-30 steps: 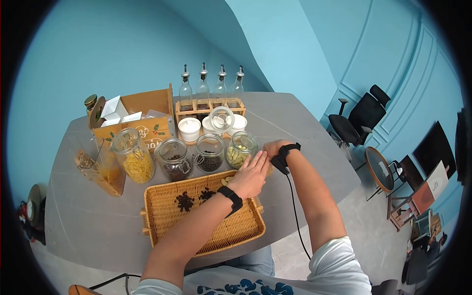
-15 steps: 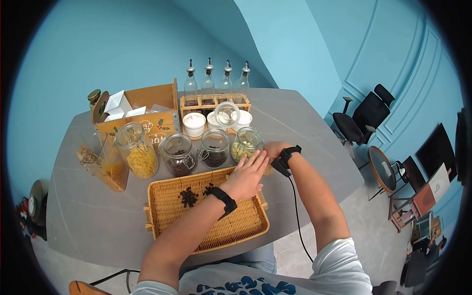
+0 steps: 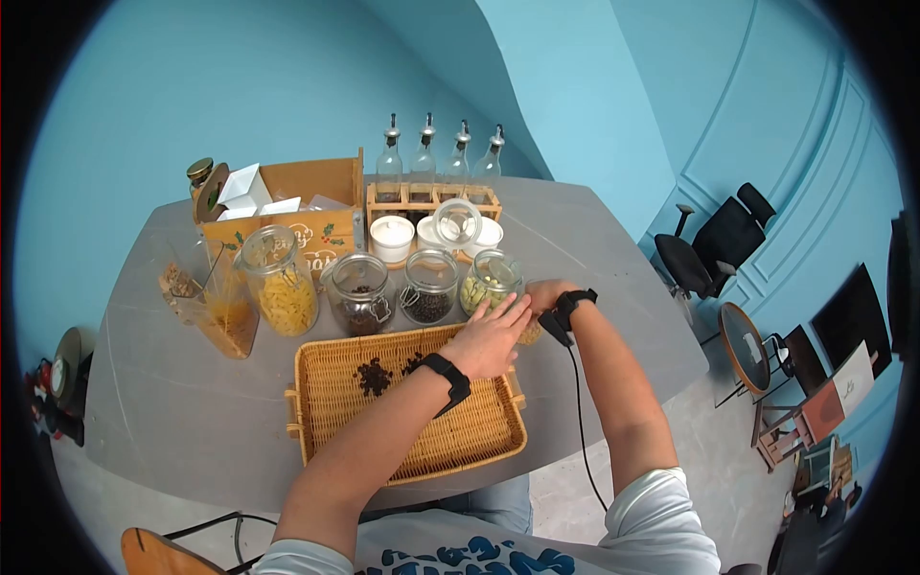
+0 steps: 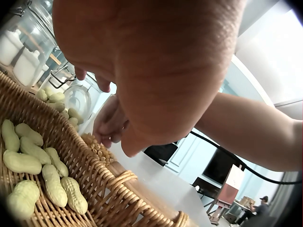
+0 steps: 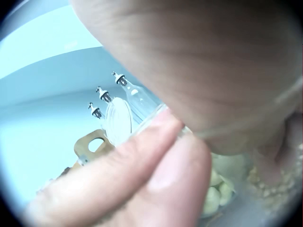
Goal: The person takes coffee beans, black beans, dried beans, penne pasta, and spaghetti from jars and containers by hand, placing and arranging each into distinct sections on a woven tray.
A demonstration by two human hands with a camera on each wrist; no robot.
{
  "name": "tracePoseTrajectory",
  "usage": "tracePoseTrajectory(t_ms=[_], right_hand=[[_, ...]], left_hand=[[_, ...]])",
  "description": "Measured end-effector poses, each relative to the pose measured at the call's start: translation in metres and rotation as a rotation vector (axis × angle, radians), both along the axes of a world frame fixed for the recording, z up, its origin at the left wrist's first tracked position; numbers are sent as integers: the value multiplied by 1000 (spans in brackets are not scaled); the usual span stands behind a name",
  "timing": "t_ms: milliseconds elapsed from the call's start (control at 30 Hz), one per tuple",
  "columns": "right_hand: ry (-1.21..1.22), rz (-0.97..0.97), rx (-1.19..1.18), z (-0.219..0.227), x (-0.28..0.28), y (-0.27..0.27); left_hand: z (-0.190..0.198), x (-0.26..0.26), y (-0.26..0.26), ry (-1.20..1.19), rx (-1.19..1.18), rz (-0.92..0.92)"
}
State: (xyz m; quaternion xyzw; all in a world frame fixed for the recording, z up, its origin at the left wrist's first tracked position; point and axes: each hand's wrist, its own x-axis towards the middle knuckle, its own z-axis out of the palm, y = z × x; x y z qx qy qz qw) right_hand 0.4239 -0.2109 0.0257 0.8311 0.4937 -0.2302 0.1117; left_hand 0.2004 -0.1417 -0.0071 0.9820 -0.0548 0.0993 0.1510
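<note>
A wicker basket [image 3: 460, 436] lies on the grey table in front of me. My left hand [image 3: 489, 335] reaches over its far right corner, fingers straight, the tips at the open glass peanut jar [image 3: 487, 280]. My right hand [image 3: 539, 295] is curled against the jar's right side, beside the basket's corner. In the left wrist view, several peanuts [image 4: 33, 161] lie in the basket [image 4: 109, 189] under my left hand [image 4: 156, 71], and the right hand's curled fingers [image 4: 111, 125] sit by the jar [image 4: 78, 99]. In the right wrist view the jar's peanuts [image 5: 218, 194] show under my palm.
Two small dark piles [image 3: 374, 376] lie in the basket. Behind it stand a pasta jar [image 3: 281, 287], two jars of dark contents [image 3: 361, 292], white pots [image 3: 391, 238], an oil bottle rack [image 3: 436, 172], a wooden box [image 3: 287, 206] and a plastic bag [image 3: 216, 307]. An office chair [image 3: 714, 244] stands to the right.
My left hand has slid a little forward, its fingertips closer to the peanut jar. The right hand has stayed beside the jar. My head has shifted slightly.
</note>
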Motion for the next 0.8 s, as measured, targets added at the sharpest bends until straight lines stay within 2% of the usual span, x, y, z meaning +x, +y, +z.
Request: tracePoseTrajectory(t_ms=[33,100,200,300,467,567,633,800], right_hand=[[16,-3,-7,-1,-1,2],[62,-101,-191,6,-1,7],[142,-158,-210,10,-2,6],[100,-74,-175,-3,12,9],[111,30,-94,8,1,0],[61,2,-78,7,1,3],[-16,-22,-153,16,-4,5],[-111,-30,-85,24,-10,6]], left_hand=[[1,2,1,16,10,5],[-1,4,3,30,21,1],[3,7,3,71,-2,12],[8,4,1,99,-14,18],[5,7,4,114,-20,23],[0,11,5,68,-26,2],[-1,12,6,75,-14,8],[-4,13,6,48,-45,-6]])
